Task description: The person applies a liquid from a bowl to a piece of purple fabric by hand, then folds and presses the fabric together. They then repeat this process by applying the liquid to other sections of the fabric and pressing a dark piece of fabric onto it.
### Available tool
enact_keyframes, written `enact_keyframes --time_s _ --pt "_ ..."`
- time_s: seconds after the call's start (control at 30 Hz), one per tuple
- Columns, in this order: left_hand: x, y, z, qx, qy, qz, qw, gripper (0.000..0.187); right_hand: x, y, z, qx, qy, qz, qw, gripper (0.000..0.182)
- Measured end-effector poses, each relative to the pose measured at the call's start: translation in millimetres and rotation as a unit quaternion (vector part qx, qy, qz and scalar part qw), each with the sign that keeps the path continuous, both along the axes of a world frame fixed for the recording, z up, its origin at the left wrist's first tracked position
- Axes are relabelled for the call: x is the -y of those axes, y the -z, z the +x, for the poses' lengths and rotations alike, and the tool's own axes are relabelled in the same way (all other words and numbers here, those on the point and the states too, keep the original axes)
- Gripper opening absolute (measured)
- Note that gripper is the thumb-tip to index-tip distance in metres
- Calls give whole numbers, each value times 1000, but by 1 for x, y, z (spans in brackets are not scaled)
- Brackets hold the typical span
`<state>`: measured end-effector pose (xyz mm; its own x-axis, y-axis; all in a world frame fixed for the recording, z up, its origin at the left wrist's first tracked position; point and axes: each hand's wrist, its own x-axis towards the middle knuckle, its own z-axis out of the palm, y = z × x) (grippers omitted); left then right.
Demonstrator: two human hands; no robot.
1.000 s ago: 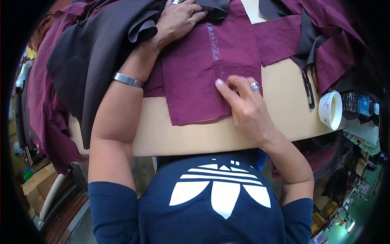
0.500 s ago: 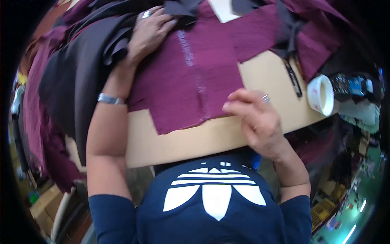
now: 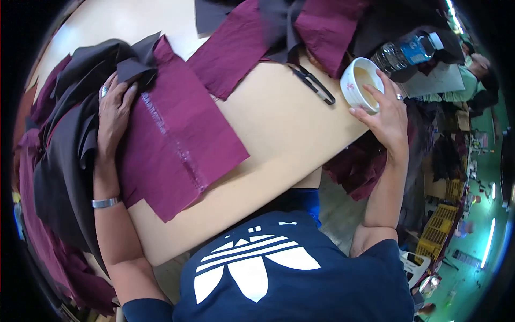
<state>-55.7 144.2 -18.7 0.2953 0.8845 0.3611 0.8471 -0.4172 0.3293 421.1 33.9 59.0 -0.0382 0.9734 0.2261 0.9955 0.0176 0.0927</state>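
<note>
My right hand [image 3: 387, 119] curls its fingers [image 3: 370, 110] around the near rim of the cup [image 3: 360, 83], which stands upright at the table [image 3: 279, 129] edge, mouth up, just right of the scissors [image 3: 313, 83]. My left hand [image 3: 113, 115] lies flat, fingers spread, pinning the maroon cloth [image 3: 182, 145]. I judge the cloth's glued strip [image 3: 171, 142] laid; its long axis runs away from me, toward the dark cloth [image 3: 70, 155].
</note>
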Motion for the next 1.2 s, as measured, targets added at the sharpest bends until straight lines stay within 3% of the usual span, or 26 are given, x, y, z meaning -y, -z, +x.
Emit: enact_keyframes --time_s 0.13,0.23,0.4,0.5,0.6,0.67,0.7,0.77,0.87,1.07,1.2 --pt "-2 2 -3 -1 -2 -6 1000 28 0 3 4 -15 6 -21 1000 51" --pt "-1 3 -4 4 -4 -2 1000 28 3 -7 0 -62 9 44 997 45" --pt "1 0 4 48 15 11 999 26 15 -20 -23 16 4 44 999 27" --pt "-3 2 1 2 4 11 1000 27 12 -25 -50 79 -5 46 996 22" --pt "0 -1 4 19 -25 -13 999 29 -6 -37 -113 2 -189 89 978 13" --pt "3 -12 7 47 -26 -73 996 29 -18 -39 -165 -157 -343 69 923 16" --pt "1 2 3 88 -18 -15 996 29 -24 -32 -191 -208 -403 52 889 18" --pt "2 -1 4 63 -26 -19 997 29 -42 -8 -235 -279 -471 11 837 23" --pt "1 -5 4 58 -21 -37 997 29 -87 40 -269 -349 -467 -84 808 30" --pt "-5 1 3 31 -17 -8 999 28 -109 65 -287 -281 -386 -42 878 32" --pt "-19 27 2 15 -29 45 998 30 -105 63 -286 -325 -400 -61 855 29"
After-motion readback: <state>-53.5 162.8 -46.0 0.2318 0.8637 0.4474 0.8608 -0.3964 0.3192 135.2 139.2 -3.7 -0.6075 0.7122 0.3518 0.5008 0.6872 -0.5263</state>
